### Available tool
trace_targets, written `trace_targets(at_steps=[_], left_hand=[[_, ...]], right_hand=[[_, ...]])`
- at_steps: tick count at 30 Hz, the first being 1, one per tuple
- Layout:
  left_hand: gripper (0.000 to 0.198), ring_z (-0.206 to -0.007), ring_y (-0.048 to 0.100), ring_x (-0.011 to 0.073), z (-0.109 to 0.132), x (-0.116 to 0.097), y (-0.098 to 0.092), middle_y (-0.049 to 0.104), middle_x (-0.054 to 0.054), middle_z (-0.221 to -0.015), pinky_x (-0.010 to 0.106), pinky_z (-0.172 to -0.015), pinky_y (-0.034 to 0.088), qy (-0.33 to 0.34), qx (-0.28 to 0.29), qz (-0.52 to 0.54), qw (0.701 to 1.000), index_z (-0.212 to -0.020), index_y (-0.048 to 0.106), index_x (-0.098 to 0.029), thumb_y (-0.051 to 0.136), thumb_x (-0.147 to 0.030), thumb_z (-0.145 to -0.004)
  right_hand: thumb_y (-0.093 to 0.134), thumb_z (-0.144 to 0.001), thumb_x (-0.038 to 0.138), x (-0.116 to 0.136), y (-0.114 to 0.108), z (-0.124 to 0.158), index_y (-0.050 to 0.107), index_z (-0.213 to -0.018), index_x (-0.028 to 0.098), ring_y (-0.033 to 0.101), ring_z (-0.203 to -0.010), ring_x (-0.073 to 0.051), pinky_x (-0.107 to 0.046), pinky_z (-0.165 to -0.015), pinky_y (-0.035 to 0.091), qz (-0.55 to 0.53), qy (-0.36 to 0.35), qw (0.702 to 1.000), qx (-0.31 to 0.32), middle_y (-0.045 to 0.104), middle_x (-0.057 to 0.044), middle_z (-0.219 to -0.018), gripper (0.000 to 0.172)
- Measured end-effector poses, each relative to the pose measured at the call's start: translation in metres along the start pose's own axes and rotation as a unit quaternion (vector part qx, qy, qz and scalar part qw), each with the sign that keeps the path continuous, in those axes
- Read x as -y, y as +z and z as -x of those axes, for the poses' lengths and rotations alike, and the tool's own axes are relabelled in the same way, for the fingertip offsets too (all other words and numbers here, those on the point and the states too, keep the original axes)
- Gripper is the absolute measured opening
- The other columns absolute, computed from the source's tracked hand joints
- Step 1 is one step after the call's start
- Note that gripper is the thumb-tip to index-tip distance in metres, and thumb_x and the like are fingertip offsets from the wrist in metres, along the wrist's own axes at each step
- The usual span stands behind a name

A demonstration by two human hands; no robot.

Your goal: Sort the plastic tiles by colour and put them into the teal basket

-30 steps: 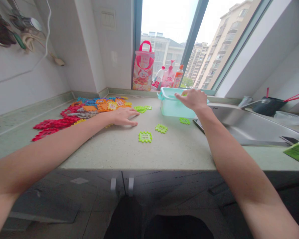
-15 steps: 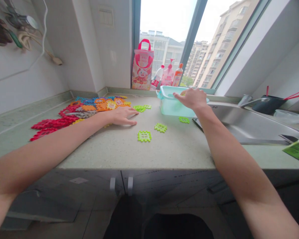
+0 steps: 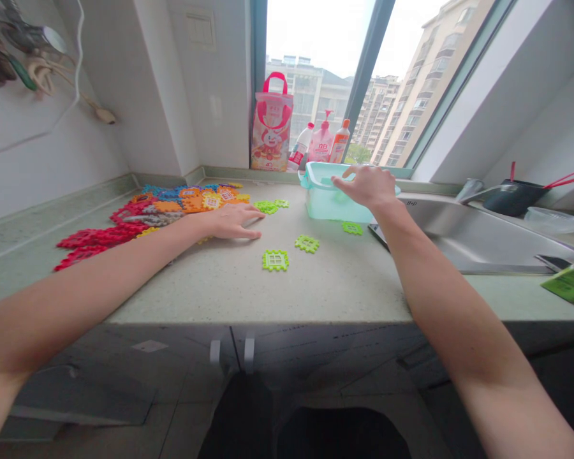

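My left hand [image 3: 227,222] lies low over the counter with its fingers stretched apart, beside a pile of interlocking plastic building pieces. Close to its fingertips is a small heap of lime-green pieces [image 3: 266,207]. Further right are single green pieces: one with a window pattern [image 3: 275,260], a second green piece [image 3: 307,243] and a third green piece [image 3: 351,228] by the tub. Over the open mint-green plastic tub [image 3: 332,207] hovers my right hand [image 3: 369,185], thumb and forefinger apart, with nothing visible between them. Its other fingers and most of the tub's inside are hidden.
Red pieces [image 3: 100,236], orange pieces [image 3: 196,199] and blue pieces [image 3: 165,192] are heaped at the left. A steel sink [image 3: 478,242] is at the right, with a dark flat object [image 3: 379,236] at its near-left edge. Several bottles [image 3: 321,143] and a pink bag [image 3: 272,131] line the window.
My right thumb and forefinger have parted above the tub, and the greenish bit seen between them is gone. My left hand stays in place; the view has shifted slightly.
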State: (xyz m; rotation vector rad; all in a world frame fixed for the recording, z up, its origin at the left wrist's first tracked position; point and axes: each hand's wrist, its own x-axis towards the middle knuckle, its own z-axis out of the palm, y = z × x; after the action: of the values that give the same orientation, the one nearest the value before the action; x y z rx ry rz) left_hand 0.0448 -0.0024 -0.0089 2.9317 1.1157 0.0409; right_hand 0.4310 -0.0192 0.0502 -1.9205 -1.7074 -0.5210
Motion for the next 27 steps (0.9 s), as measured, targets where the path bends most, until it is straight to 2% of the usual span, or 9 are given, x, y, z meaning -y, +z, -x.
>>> trace_targets(at_steps=[5, 12, 15, 21, 24, 27], left_hand=[[0.088, -0.158, 0.048, 0.0345, 0.000, -0.001, -0.001, 0.050, 0.018, -0.174, 0.044, -0.134, 0.033, 0.000, 0.000, 0.003, 1.000, -0.168, 0.054, -0.020, 0.052, -0.075, -0.100], [0.087, -0.157, 0.049, 0.0334, 0.000, -0.001, -0.001, 0.051, 0.018, -0.173, 0.043, -0.133, 0.033, 0.003, 0.001, 0.006, 1.000, -0.167, 0.054, -0.019, 0.051, -0.075, -0.101], [0.087, -0.157, 0.049, 0.0342, 0.000, -0.001, -0.001, 0.051, 0.017, -0.172, 0.043, -0.133, 0.033, 0.002, 0.000, 0.005, 1.000, -0.167, 0.054, -0.019, 0.051, -0.075, -0.101], [0.089, -0.157, 0.049, 0.0342, -0.001, -0.001, 0.000, 0.052, 0.018, -0.172, 0.043, -0.134, 0.033, -0.001, 0.000, 0.000, 1.000, -0.168, 0.053, -0.017, 0.049, -0.075, -0.101], [0.088, -0.157, 0.050, 0.0343, -0.001, 0.000, 0.001, 0.052, 0.018, -0.172, 0.044, -0.133, 0.034, 0.000, -0.002, -0.002, 1.000, -0.167, 0.054, -0.018, 0.048, -0.075, -0.101], [0.088, -0.156, 0.050, 0.0332, -0.001, 0.000, 0.001, 0.052, 0.017, -0.172, 0.043, -0.133, 0.034, 0.002, -0.001, -0.006, 1.000, -0.168, 0.053, -0.019, 0.047, -0.076, -0.101]], right_hand=[[0.064, -0.094, 0.072, 0.000, 0.001, 0.000, 0.088, -0.124, 0.029, 0.076, -0.112, -0.043, -0.058, -0.101, 0.055, -0.005, -0.001, 1.000, 0.003, 0.084, -0.016, -0.118, 0.058], [0.063, -0.097, 0.071, 0.003, -0.005, 0.002, 0.089, -0.108, 0.027, 0.075, -0.111, -0.043, -0.059, -0.102, 0.053, -0.005, 0.007, 1.000, 0.018, 0.083, -0.016, -0.109, 0.053], [0.066, -0.097, 0.069, 0.004, -0.004, 0.002, 0.088, -0.110, 0.023, 0.073, -0.115, -0.045, -0.063, -0.104, 0.053, -0.019, 0.005, 1.000, 0.013, 0.082, -0.019, -0.111, 0.052], [0.066, -0.098, 0.063, -0.001, 0.009, 0.000, 0.085, -0.115, 0.019, 0.070, -0.120, -0.048, -0.065, -0.106, 0.051, -0.053, 0.006, 0.998, -0.037, 0.080, -0.025, -0.121, 0.051], [0.065, -0.099, 0.059, -0.006, 0.011, -0.002, 0.085, -0.115, 0.020, 0.071, -0.118, -0.045, -0.061, -0.104, 0.053, -0.075, 0.000, 0.995, -0.071, 0.079, -0.023, -0.128, 0.047], [0.061, -0.103, 0.056, -0.007, 0.007, -0.003, 0.085, -0.112, 0.021, 0.073, -0.111, -0.039, -0.053, -0.098, 0.055, -0.099, -0.004, 0.986, -0.136, 0.079, -0.020, -0.129, 0.043]])
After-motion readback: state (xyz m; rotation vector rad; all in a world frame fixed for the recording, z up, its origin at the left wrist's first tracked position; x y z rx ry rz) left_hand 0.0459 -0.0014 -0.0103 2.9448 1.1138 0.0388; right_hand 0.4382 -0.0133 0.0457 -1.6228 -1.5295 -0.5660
